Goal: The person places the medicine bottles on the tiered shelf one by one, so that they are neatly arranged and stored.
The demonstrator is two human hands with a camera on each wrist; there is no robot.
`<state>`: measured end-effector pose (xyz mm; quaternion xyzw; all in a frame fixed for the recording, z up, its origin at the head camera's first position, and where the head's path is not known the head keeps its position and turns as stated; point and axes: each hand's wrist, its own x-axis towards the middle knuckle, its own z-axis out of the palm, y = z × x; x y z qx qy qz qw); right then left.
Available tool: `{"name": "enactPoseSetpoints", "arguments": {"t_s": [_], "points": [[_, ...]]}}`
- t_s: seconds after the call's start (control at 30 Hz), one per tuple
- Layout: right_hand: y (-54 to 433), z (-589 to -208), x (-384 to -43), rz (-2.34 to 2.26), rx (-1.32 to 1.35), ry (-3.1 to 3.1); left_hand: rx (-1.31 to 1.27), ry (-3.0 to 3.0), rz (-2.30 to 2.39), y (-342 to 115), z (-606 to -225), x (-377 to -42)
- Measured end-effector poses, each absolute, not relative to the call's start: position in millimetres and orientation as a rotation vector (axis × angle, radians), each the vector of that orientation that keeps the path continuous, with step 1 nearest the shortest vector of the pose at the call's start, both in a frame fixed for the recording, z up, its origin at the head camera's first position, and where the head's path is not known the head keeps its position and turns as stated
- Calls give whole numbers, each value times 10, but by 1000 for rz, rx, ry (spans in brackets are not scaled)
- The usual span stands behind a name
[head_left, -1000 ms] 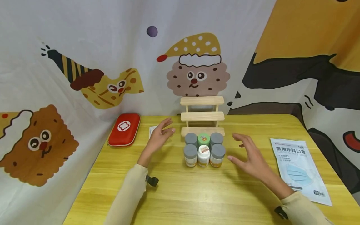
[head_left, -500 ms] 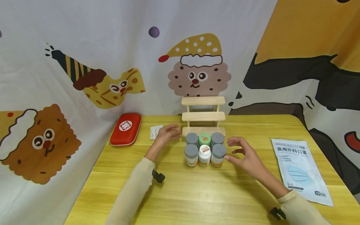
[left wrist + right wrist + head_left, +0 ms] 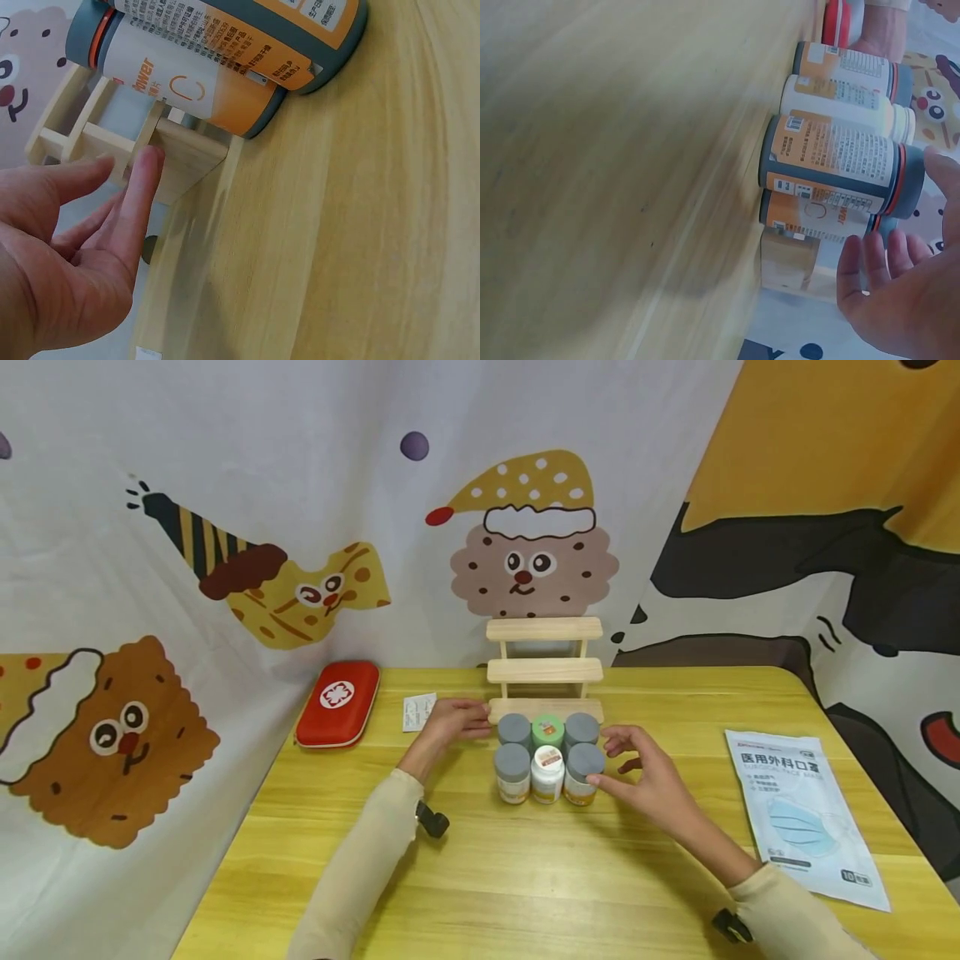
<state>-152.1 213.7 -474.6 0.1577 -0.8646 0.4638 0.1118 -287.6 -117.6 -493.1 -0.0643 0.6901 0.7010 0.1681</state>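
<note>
Several pill bottles stand together in two rows on the table. The front row has a grey-capped bottle [image 3: 513, 773], a white bottle [image 3: 547, 774] and another grey-capped bottle [image 3: 582, 777]; behind them a green-capped bottle [image 3: 547, 731] sits between two more grey caps. My left hand [image 3: 456, 723] is at the left end of the lowest step of a wooden stepped rack [image 3: 545, 671], fingers fairly straight; whether they touch it I cannot tell. My right hand [image 3: 651, 779] is beside the front right bottle, thumb at its grey cap [image 3: 910, 182], fingers loosely bent and gripping nothing.
At the left back lies a red zip case [image 3: 337, 704], with a small white packet [image 3: 417, 712] near my left hand. A face mask pack [image 3: 806, 818] lies at the right on the wooden table [image 3: 555, 885]. A printed cloth [image 3: 337, 460] hangs behind.
My left hand has moved right, to the rack's left end, uncovering the small white packet. The right hand has moved left, bringing its thumb to the front right bottle. The bottles stay put.
</note>
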Motion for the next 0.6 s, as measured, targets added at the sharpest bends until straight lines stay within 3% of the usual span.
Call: {"name": "enactPoseSetpoints", "arguments": {"t_s": [0.6], "points": [[2054,-4814,-1541,1277,438,-2580,-243,1820,2053,-1190,-4972,-2929]]}}
